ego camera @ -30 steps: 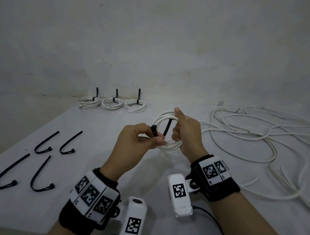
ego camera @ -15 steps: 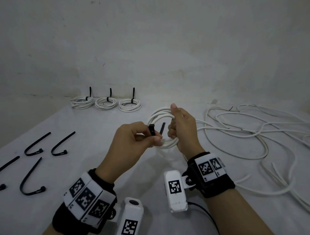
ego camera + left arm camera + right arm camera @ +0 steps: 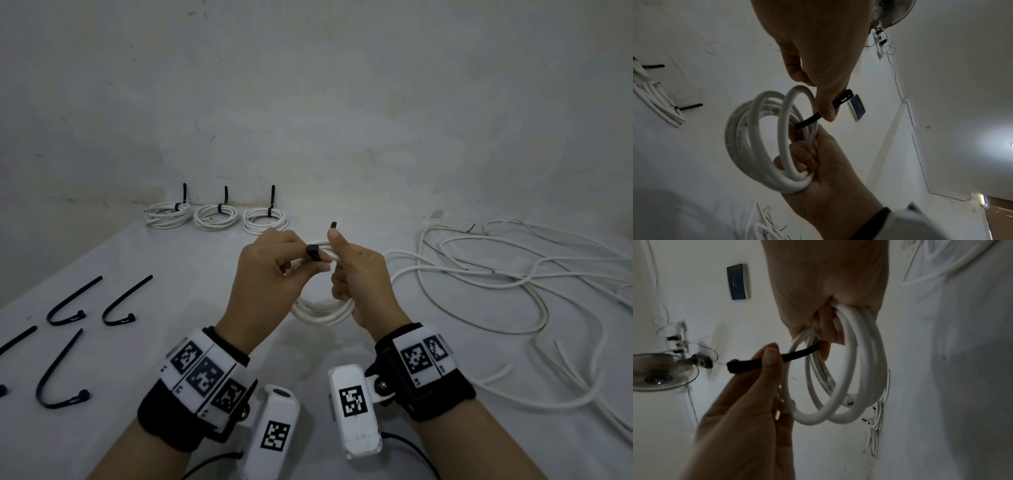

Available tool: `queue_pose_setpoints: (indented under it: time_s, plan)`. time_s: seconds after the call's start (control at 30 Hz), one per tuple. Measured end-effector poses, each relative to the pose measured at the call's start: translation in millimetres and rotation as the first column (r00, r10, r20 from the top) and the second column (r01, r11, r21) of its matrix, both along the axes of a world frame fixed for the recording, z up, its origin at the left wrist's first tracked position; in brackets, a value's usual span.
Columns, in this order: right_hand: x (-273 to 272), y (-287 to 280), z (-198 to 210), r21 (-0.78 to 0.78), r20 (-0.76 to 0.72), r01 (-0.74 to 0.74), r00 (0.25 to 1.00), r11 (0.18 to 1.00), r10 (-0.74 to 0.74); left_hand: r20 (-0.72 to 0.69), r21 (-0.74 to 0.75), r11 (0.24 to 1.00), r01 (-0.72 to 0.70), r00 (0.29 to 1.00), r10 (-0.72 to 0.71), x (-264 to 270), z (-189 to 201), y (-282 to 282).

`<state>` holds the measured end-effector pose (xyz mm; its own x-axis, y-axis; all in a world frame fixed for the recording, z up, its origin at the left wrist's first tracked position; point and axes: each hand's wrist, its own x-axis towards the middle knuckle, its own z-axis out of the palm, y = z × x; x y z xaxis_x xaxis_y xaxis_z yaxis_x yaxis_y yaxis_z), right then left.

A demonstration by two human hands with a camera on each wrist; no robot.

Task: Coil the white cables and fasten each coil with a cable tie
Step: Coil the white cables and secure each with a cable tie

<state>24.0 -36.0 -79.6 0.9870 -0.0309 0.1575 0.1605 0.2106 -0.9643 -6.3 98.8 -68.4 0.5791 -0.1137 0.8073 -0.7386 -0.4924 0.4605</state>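
Two hands work above the table [image 3: 144, 260]: the right hand [image 3: 363, 277] grips the white coil [image 3: 322, 313] while the left hand [image 3: 270, 284] pinches the black cable tie [image 3: 819, 116] near its head, whose tail should feed squarely into that head.

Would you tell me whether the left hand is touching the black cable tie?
Touching: in the right wrist view, the left hand pinches the black cable tie just behind its head.

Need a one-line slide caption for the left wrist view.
Left hand pinches a black cable tie threaded through the white coil gripped by the right hand.
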Motion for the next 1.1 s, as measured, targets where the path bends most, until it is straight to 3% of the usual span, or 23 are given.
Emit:
queue_pose_setpoints:
  time_s: [0.23, 0.33, 0.43, 0.5, 0.63, 0.83, 1.1]
  plan:
    - [3.5, -3.4, 1.5, -0.032, 0.104, 0.071, 0.992, 0.997, -0.068, -0.276, -0.191, 0.982, -0.008, 0.96, -0.046, 13.9, 1.9, -8.5]
    - [5.8, -8.5, 3.4, -0.02, 0.141, 0.095, 0.986, 0.995, -0.091, -0.463, -0.144, 0.99, -0.003, 0.884, -0.065, 26.7, 5.3, -8.6]
    - [5.6, -11.4, 5.0, -0.007, 0.177, 0.113, 0.978, 0.994, -0.11, -0.598, -0.188, 0.976, 0.112, 0.775, -0.204, 37.2, 7.9, -11.7]
    - [5.3, -12.7, 5.1, 0.007, 0.187, 0.12, 0.975, 0.993, -0.119, -0.578, -0.234, 0.956, 0.175, 0.766, -0.282, 39.8, 8.2, -17.7]
    - [7.9, -18.8, 5.1, 0.038, 0.186, 0.1, 0.977, 0.994, -0.105, -0.467, -0.424, 0.89, 0.167, 0.802, -0.373, 47.0, 4.4, -33.3]
    - [13.5, -22.7, 1.1, 0.022, 0.177, 0.092, 0.98, 0.996, -0.094, -0.504, -0.603, 0.786, 0.134, 0.7, -0.506, 56.2, 1.0, -38.6]
    - [11.2, -14.3, -2.2, -0.019, 0.153, 0.028, 0.988, 0.999, -0.025, -0.524, -0.695, 0.713, 0.097, 0.611, -0.594, 50.2, -7.6, -25.3]
